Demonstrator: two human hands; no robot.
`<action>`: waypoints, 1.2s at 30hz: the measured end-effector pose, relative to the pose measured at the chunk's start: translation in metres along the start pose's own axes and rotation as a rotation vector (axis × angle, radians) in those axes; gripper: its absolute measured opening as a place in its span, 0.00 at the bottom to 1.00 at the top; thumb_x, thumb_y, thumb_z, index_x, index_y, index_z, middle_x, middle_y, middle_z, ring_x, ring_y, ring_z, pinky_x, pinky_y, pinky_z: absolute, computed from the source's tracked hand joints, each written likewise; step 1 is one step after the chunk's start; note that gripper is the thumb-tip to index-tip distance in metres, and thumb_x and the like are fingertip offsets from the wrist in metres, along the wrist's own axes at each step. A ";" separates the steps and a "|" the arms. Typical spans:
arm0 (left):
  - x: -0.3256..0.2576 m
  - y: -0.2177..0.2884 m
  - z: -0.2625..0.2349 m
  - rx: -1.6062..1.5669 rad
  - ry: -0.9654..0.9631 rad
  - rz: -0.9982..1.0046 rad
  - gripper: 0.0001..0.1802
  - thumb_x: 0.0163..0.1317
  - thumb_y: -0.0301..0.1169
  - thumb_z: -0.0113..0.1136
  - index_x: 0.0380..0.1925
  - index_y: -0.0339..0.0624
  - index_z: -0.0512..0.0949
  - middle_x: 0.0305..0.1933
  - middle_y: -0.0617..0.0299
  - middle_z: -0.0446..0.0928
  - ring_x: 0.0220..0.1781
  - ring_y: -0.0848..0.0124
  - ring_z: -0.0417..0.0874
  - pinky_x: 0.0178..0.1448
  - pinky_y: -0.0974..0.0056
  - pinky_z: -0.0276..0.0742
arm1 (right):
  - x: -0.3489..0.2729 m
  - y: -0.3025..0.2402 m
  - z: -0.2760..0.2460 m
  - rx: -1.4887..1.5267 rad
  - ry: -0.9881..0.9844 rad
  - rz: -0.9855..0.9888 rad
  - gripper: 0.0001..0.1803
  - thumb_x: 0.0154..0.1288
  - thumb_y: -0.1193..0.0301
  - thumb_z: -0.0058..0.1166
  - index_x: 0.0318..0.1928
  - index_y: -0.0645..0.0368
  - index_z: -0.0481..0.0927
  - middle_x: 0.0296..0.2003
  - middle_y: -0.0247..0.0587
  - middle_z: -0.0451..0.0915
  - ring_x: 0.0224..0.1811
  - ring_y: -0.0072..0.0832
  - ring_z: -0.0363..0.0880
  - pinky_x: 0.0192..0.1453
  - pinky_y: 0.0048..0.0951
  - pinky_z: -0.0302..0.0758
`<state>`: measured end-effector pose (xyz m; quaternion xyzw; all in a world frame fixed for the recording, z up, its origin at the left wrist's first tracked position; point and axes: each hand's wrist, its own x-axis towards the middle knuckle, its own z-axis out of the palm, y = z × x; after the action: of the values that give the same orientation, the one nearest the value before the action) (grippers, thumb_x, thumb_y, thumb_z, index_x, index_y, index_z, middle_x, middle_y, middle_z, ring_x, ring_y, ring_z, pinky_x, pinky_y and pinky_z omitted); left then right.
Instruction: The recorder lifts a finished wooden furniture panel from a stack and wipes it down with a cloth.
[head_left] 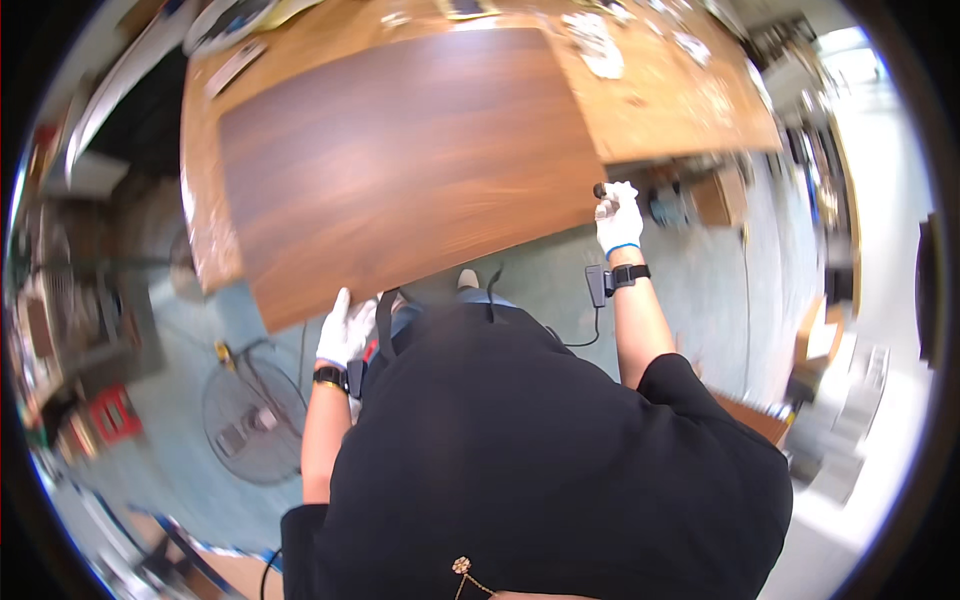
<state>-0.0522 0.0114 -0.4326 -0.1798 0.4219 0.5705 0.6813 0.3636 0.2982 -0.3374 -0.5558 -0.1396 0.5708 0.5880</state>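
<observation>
A large dark brown wood-grain panel (410,150) lies on the work table, its near edge slanting out past the table toward me. My left hand (345,330), in a white glove, is at this near edge with its fingertips on the panel and the fingers apart; it appears to hold nothing. At the panel's right near corner, my right hand (620,220), also gloved, is closed round a small dark, rounded thing (600,190). Most of that thing is hidden by the fingers, so its kind cannot be made out.
Behind the panel, the wooden table (680,115) carries crumpled white material (597,48). A floor fan with a wire guard (255,420) stands at the left, and a red crate (115,413) lies farther left. A cardboard box (720,197) sits below the table's right side.
</observation>
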 end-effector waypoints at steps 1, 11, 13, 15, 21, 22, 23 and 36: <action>0.009 0.000 0.011 0.031 0.045 0.028 0.28 0.64 0.46 0.61 0.54 0.37 0.70 0.51 0.52 0.74 0.51 0.62 0.77 0.50 0.61 0.81 | 0.019 0.000 -0.031 0.049 0.050 -0.034 0.02 0.66 0.68 0.53 0.36 0.49 0.73 0.23 0.25 0.72 0.20 0.15 0.65 0.22 0.19 0.62; 0.028 -0.029 0.076 0.096 0.227 0.101 0.31 0.56 0.50 0.68 0.51 0.41 0.72 0.50 0.57 0.74 0.50 0.64 0.76 0.46 0.57 0.83 | 0.083 0.045 -0.148 0.297 0.278 0.140 0.06 0.62 0.75 0.58 0.37 0.51 0.75 0.26 0.27 0.76 0.23 0.19 0.74 0.24 0.22 0.73; 0.024 -0.030 0.075 0.119 0.255 0.127 0.32 0.57 0.52 0.67 0.53 0.43 0.71 0.53 0.58 0.73 0.52 0.63 0.76 0.49 0.56 0.83 | 0.089 0.045 -0.143 0.402 0.269 0.183 0.06 0.62 0.75 0.58 0.36 0.50 0.75 0.26 0.27 0.76 0.23 0.20 0.75 0.23 0.23 0.73; 0.024 -0.031 0.072 0.122 0.299 0.121 0.33 0.56 0.54 0.67 0.53 0.45 0.71 0.52 0.59 0.74 0.52 0.62 0.75 0.50 0.55 0.82 | 0.094 0.046 -0.143 0.430 0.171 0.192 0.04 0.63 0.76 0.56 0.35 0.53 0.75 0.23 0.28 0.74 0.19 0.20 0.72 0.22 0.22 0.72; 0.026 -0.038 0.074 0.149 0.331 0.173 0.34 0.56 0.56 0.66 0.55 0.46 0.70 0.53 0.60 0.74 0.52 0.63 0.75 0.50 0.55 0.81 | 0.100 0.047 -0.133 0.317 0.205 0.235 0.02 0.65 0.75 0.52 0.34 0.58 0.77 0.20 0.29 0.71 0.16 0.19 0.66 0.19 0.23 0.68; 0.026 -0.039 0.075 0.157 0.333 0.174 0.34 0.56 0.56 0.66 0.55 0.46 0.70 0.53 0.60 0.74 0.52 0.63 0.75 0.50 0.55 0.81 | 0.100 0.045 -0.131 0.324 0.208 0.238 0.02 0.65 0.75 0.52 0.34 0.58 0.77 0.20 0.29 0.71 0.16 0.19 0.66 0.19 0.23 0.68; 0.025 -0.040 0.075 0.162 0.361 0.187 0.35 0.56 0.56 0.66 0.55 0.46 0.70 0.53 0.60 0.74 0.52 0.63 0.75 0.51 0.55 0.81 | 0.100 0.042 -0.130 0.076 0.198 0.139 0.02 0.64 0.74 0.53 0.34 0.59 0.77 0.21 0.29 0.71 0.17 0.20 0.67 0.21 0.23 0.68; 0.027 -0.044 0.082 0.336 0.371 0.218 0.45 0.52 0.63 0.64 0.57 0.37 0.66 0.54 0.52 0.70 0.53 0.60 0.73 0.52 0.55 0.79 | 0.089 0.045 -0.133 -0.075 0.197 -0.069 0.27 0.76 0.55 0.34 0.27 0.55 0.80 0.20 0.29 0.74 0.17 0.17 0.67 0.20 0.22 0.68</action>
<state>0.0189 0.0750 -0.4165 -0.1193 0.6452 0.5198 0.5471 0.4741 0.2941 -0.4619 -0.6258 -0.1215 0.4871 0.5970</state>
